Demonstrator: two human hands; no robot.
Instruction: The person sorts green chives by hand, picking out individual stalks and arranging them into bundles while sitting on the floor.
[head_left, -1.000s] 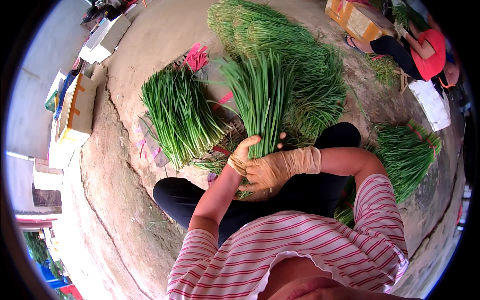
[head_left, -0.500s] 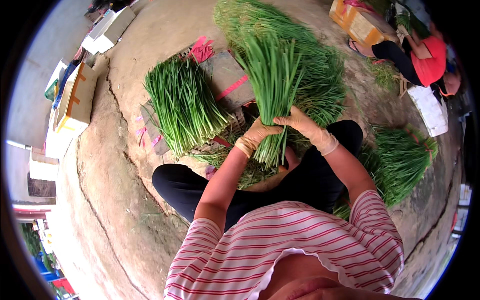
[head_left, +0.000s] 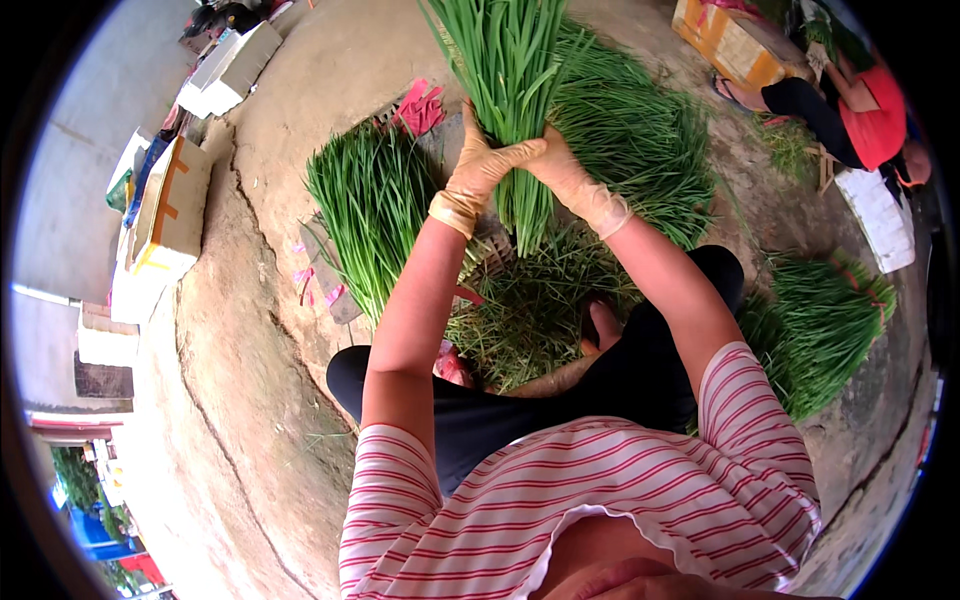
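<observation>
Both my hands wear thin, pale gloves and grip one bunch of garlic chives low on its stalks. My left hand wraps it from the left, and my right hand closes on it from the right, the thumbs near each other. The leaves fan out past the upper edge of the view, while the pale stalk ends hang below my hands. To the left, a neat stack of chives lies on a low board. A large loose heap of chives spreads out beyond my right hand.
Trimmings litter the floor between my legs. A tied chive bundle lies at the right. Foam boxes stand along the left wall. Another person sits at the upper right, handling greens beside a taped foam box.
My hands have lifted the chive bunch up and away from my body. Its leaf tips now pass out of view, and the trimmings below show more fully.
</observation>
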